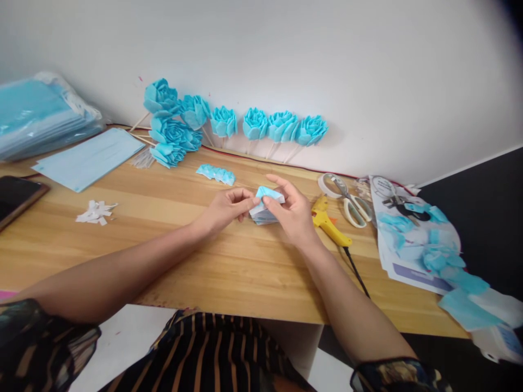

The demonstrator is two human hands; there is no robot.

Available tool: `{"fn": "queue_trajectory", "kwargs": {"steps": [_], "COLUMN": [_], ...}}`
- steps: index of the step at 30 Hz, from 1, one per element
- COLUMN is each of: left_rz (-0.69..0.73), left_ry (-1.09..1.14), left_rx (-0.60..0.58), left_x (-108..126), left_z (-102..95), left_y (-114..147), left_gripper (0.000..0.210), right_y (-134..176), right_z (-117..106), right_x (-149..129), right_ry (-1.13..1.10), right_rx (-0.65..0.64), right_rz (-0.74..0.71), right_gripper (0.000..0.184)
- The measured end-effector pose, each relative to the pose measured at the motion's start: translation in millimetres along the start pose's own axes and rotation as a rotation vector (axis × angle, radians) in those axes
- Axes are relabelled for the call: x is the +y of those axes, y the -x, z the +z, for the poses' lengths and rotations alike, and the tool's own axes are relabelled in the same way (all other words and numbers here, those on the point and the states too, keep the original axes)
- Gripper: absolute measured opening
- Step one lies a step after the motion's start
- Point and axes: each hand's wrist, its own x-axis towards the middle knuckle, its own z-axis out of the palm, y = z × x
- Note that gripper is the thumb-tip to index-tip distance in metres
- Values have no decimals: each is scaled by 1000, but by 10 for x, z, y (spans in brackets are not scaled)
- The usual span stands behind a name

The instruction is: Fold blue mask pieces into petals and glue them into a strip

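Note:
Between both hands is a small folded piece of blue-and-white sheet (267, 193), blue on one face and white at the folded edge. My left hand (231, 209) pinches its left corner between thumb and fingers. My right hand (294, 212) grips the other side, thumb pressed on the front and index finger raised behind. Just under the held piece, a small stack of pale pieces (263, 218) is partly hidden by the fingers. Beyond my left hand lies a row of folded blue petals (216, 174). A yellow glue gun (330, 226) rests to the right of my right hand.
Blue flowers on sticks (256, 124) lean along the wall. At left are flat blue sheets (92, 158), a bagged stack of masks (44, 117), a phone (18, 198) and white scraps (96, 212). Scissors (354, 209), tape (329, 185) and blue scraps on papers (441, 258) lie right.

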Motion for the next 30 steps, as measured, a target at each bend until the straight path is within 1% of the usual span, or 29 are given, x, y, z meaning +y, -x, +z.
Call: {"fn": "queue_trajectory", "kwargs": {"steps": [3,7,11,15,19,25,30], "left_rz": [-12,-18,-31,-21,5,1,32], "left_ry": [-18,-16,-16,-31,-37,28,-19], "left_rx": [-21,-17,-13,-19,-32,-30,-35], "left_x": [2,31,55,59,45,0,4], "left_z": [-1,9,19,17,9,1,-2], "left_y": [7,17,19,17,16,9,9], "left_gripper": [34,28,26,26,27,41,34], "right_y": [8,7,-6,-9,-9,-3,12], "right_z": [1,-8,-16,-15,-21,-23,-12], "right_x": [-1,-14,-36,-40,-32,-25,-16], "right_ry": [28,23,13,-4,16,6,16], "right_rx": [14,40,84,98,97,67,40], "right_rz": [-17,-35,-24,-24,-48,-36,-56], "right_gripper": [47,47,47,47,47,47,44]}}
